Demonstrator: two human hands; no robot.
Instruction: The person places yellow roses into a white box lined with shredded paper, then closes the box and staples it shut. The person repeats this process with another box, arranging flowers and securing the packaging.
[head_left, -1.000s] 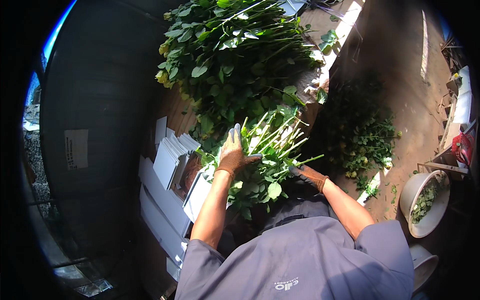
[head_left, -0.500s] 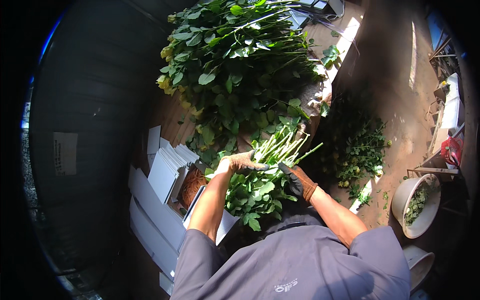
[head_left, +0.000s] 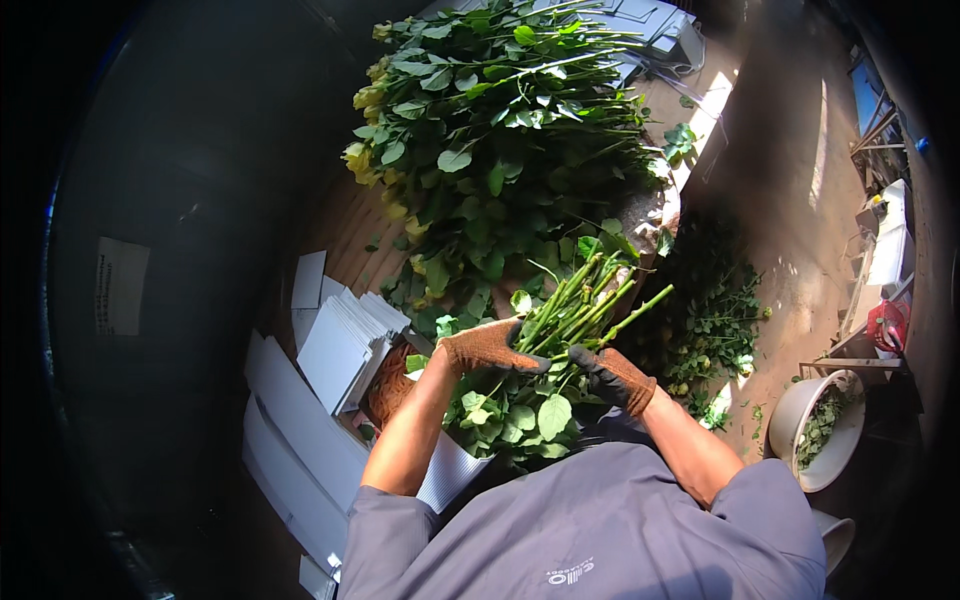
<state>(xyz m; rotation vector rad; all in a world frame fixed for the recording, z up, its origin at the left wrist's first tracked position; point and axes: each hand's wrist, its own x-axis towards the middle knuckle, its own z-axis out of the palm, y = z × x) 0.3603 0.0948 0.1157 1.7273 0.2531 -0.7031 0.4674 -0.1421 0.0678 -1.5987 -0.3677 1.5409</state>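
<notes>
A bunch of green rose stems (head_left: 572, 312) is in front of me, cut ends pointing away and to the right, leaves (head_left: 525, 415) hanging toward my body. My left hand (head_left: 490, 347), in an orange glove with dark fingertips, is closed round the bunch, its thumb lying across the stems. In a matching glove, my right hand (head_left: 615, 382) grips the bunch from the right, where one stem sticks out apart from the others. Its fingertips are partly hidden by leaves. The flower heads of this bunch cannot be seen.
Beyond my hands, a large heap of yellow roses (head_left: 500, 130) covers the table (head_left: 345, 215). White card sheets (head_left: 345, 350) stand at the left, beside white boxes (head_left: 300, 430). Cut greenery (head_left: 705, 320) lies on the floor at right, near a white bucket (head_left: 785, 425) holding leaves.
The view has shifted slightly. Both hands have come a little nearer my body with the bunch, and its stem ends show more clearly. Both hands keep their grip.
</notes>
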